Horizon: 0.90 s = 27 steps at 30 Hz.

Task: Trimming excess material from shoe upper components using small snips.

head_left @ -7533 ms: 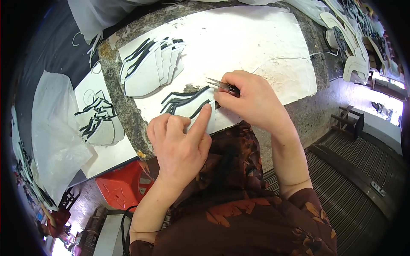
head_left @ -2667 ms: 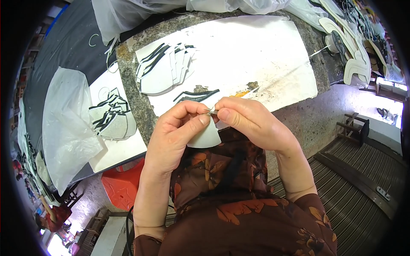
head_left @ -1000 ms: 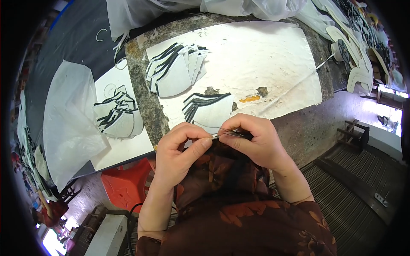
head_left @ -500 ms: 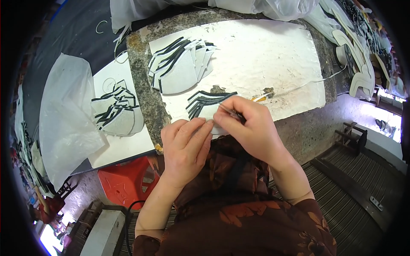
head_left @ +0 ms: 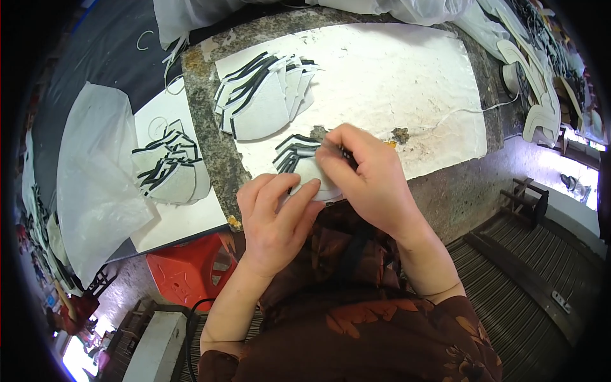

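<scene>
My left hand (head_left: 270,213) rests with its fingers stretched out and somewhat apart, the tips pressing on a white curved piece (head_left: 312,175) with dark-edged trim. Beside it my right hand (head_left: 366,169) is closed in a pinch over the right end of the black and white edge strips (head_left: 294,149). A slim metal tool lies in that pinch, now mostly hidden by the fingers. Farther back, on the white board (head_left: 407,76), several overlapping white pieces with black edging (head_left: 264,99) are fanned out.
On the left a second heap of similar pieces (head_left: 172,172) lies on a white sheet, next to a translucent plastic bag (head_left: 95,172). A thin white cord (head_left: 468,111) runs toward a roll (head_left: 510,79) at right. A red stool (head_left: 184,277) stands below the table edge.
My right hand has shifted slightly up and left over the strips, covering the metal tool that showed before. My left fingertips have spread slightly. The whole view has drifted a little.
</scene>
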Available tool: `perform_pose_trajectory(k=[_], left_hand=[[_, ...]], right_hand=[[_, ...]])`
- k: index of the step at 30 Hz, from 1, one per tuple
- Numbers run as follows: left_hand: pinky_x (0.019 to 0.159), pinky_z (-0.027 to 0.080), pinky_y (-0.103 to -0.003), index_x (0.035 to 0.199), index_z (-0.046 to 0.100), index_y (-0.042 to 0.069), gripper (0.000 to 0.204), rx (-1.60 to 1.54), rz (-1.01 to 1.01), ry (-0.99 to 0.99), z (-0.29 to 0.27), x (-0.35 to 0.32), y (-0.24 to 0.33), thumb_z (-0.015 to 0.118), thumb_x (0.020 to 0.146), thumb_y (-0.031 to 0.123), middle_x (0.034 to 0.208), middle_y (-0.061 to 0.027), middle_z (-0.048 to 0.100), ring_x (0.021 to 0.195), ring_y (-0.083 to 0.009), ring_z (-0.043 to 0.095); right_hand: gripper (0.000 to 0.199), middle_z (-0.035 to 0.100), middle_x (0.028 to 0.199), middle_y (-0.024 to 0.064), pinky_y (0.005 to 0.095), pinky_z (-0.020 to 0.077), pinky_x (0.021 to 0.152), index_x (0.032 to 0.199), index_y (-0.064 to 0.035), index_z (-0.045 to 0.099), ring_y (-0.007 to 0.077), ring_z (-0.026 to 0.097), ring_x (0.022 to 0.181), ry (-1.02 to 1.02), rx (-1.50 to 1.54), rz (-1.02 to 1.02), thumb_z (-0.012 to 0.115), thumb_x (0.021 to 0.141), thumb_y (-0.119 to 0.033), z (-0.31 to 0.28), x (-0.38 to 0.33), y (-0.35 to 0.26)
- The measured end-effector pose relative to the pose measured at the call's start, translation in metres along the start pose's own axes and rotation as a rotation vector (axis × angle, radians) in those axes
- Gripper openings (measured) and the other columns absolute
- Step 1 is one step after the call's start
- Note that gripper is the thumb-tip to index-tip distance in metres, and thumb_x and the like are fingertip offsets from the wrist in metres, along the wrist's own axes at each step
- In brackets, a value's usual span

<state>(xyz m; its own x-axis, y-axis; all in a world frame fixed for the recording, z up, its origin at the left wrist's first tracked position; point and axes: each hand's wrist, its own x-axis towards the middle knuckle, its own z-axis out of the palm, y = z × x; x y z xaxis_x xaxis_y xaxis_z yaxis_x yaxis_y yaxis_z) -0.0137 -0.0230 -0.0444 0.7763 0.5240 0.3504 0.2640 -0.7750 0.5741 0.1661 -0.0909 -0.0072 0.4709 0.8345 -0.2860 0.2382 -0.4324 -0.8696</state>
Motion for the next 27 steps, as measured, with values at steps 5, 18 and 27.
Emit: perform_pose_trajectory(k=[5, 18, 27], left_hand=[[0.093, 0.045, -0.042, 0.110, 0.078, 0.016, 0.036, -0.026, 0.052, 0.036, 0.004, -0.004, -0.006, 0.084, 0.075, 0.011, 0.124, -0.0044, 0.060, 0.112, -0.0278, 0.057], [0.100, 0.047, -0.044, 0.112, 0.079, 0.012, 0.036, 0.004, 0.102, 0.019, 0.007, 0.001, -0.011, 0.085, 0.077, 0.011, 0.132, -0.0043, 0.066, 0.124, -0.0298, 0.059], [0.102, 0.048, -0.045, 0.111, 0.079, 0.011, 0.034, 0.086, 0.104, -0.012, -0.001, 0.005, -0.005, 0.085, 0.077, 0.012, 0.121, -0.0036, 0.072, 0.113, -0.0268, 0.063]], right_hand=[[0.011, 0.068, 0.091, 0.0149, 0.0426, 0.0514, 0.070, 0.101, -0.0053, 0.060, 0.0369, 0.066, 0.083, 0.131, -0.171, -0.229, 0.065, 0.098, -0.015, 0.000, 0.007, 0.002], [0.014, 0.067, 0.093, 0.0146, 0.0429, 0.0516, 0.070, 0.104, -0.0052, 0.061, 0.0366, 0.066, 0.085, 0.059, -0.172, -0.290, 0.066, 0.095, -0.014, -0.002, -0.002, 0.007], [0.014, 0.065, 0.098, 0.0132, 0.0389, 0.0533, 0.076, 0.100, -0.0016, 0.065, 0.0341, 0.065, 0.087, 0.033, -0.096, -0.345, 0.070, 0.089, -0.007, -0.012, -0.002, 0.010]])
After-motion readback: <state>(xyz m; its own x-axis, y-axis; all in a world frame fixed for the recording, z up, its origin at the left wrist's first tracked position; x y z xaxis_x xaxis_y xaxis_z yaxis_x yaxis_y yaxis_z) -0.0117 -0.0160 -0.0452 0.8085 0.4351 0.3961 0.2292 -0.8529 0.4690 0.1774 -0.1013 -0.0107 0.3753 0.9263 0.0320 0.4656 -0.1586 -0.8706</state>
